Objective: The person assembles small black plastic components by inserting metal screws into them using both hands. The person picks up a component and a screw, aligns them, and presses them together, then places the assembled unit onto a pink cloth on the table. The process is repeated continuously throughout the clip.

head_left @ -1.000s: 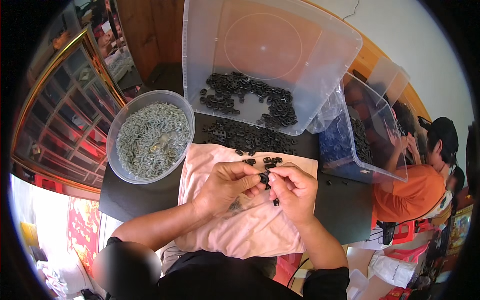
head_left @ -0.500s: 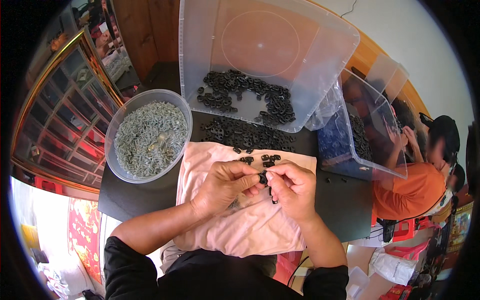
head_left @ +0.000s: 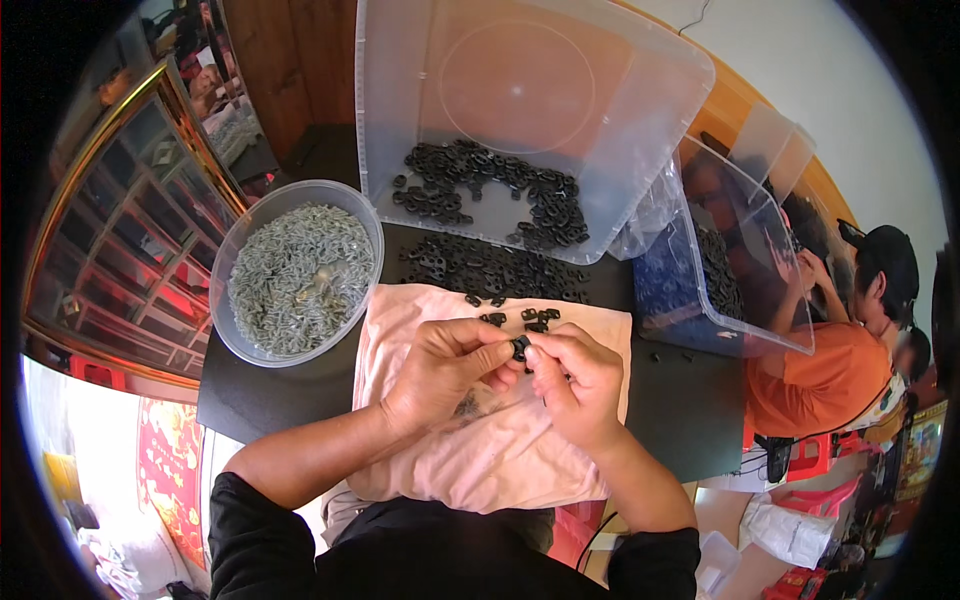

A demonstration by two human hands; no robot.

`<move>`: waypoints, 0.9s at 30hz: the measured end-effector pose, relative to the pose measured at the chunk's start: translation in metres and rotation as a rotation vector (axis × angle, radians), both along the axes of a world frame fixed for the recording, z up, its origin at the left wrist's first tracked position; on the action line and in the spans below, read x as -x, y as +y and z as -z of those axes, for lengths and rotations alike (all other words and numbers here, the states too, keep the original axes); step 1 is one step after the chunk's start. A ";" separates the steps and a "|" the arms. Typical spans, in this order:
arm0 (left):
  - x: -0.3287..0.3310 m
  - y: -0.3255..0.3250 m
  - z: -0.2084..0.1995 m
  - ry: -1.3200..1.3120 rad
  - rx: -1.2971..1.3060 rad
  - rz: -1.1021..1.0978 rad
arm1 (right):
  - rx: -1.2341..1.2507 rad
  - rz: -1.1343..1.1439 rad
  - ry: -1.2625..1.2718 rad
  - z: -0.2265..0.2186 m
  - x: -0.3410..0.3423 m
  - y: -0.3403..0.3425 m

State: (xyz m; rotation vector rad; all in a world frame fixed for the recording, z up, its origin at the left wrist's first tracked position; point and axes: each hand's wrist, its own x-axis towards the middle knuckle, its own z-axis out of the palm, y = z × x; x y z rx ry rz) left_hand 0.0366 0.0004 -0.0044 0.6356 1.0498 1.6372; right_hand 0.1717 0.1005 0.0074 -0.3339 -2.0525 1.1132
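Observation:
Over the cloth, a small black plastic part is held between the fingertips of both hands. My left hand pinches it from the left with thumb and forefinger. From the right, my right hand closes thumb and forefinger against it. Its finer shape is too small to make out, and the fingers cover some of it. Several loose black parts lie on the pink cloth just beyond the hands. Under my right hand another dark bit shows, mostly hidden.
Left stands a round clear tub of small grey screws. A big clear bin holding black parts lies beyond, with a pile before it. Right are another bin and a person in orange.
The black part has turned between my fingertips and shifted slightly left and up. My right hand has moved a little left; the dark piece that showed below its fingers is now mostly covered.

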 end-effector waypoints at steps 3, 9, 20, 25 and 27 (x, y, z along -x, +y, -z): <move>0.003 0.001 -0.001 0.003 -0.003 -0.008 | -0.128 -0.005 0.023 -0.001 0.003 -0.003; 0.003 0.000 0.003 0.029 0.005 -0.014 | -0.294 0.032 -0.024 0.008 0.002 0.000; 0.003 -0.002 0.004 0.085 -0.007 -0.019 | -0.410 0.052 -0.026 0.010 0.003 -0.003; 0.002 -0.003 0.002 0.138 -0.024 -0.020 | -0.505 0.032 -0.038 0.008 0.002 -0.006; 0.002 -0.004 0.001 0.145 -0.043 -0.019 | -0.471 0.045 0.005 0.008 0.003 -0.008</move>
